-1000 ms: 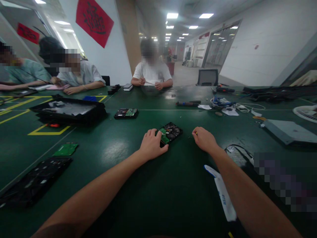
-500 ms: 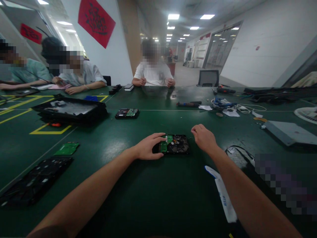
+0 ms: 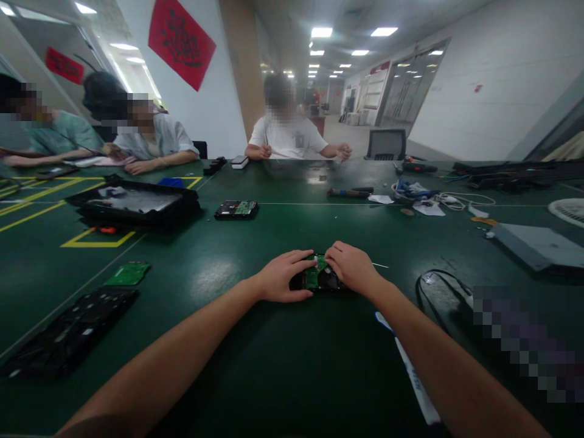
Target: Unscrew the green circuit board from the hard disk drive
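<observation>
Left hand: my left hand [image 3: 283,277] lies on the left end of the hard drive [image 3: 320,280], thumb along its near edge, fingers curled over the top, holding it down.
Right hand: my right hand [image 3: 350,266] is bunched over the drive's right half, fingers folded in; whether it pinches anything, I cannot tell.
Hard drive: flat on the green surface [image 3: 274,365], dead centre in front of me, green circuit board [image 3: 312,275] facing up between my two hands.
Thin pin: a pale sliver [image 3: 379,265] lies on the surface just right of my right hand.
Near edge: wide bare green between the drive and me, only my forearms crossing it.
Left side: open ground left of my left hand, then a loose green board [image 3: 128,274] and a black panel [image 3: 68,331], both well apart from the drive.
Right side: a black cable loop [image 3: 438,289] near my right forearm, a white strip [image 3: 413,374] under that arm.
Far side: clear lane beyond the drive up to a second drive [image 3: 236,210] and a black tray [image 3: 132,204] by the yellow floor-style markings [image 3: 98,242].
Far right: a grey flat case [image 3: 538,243] and tangled white cables [image 3: 456,199], well apart.
Others: three people sit at the far edge, their hands at their own places.
</observation>
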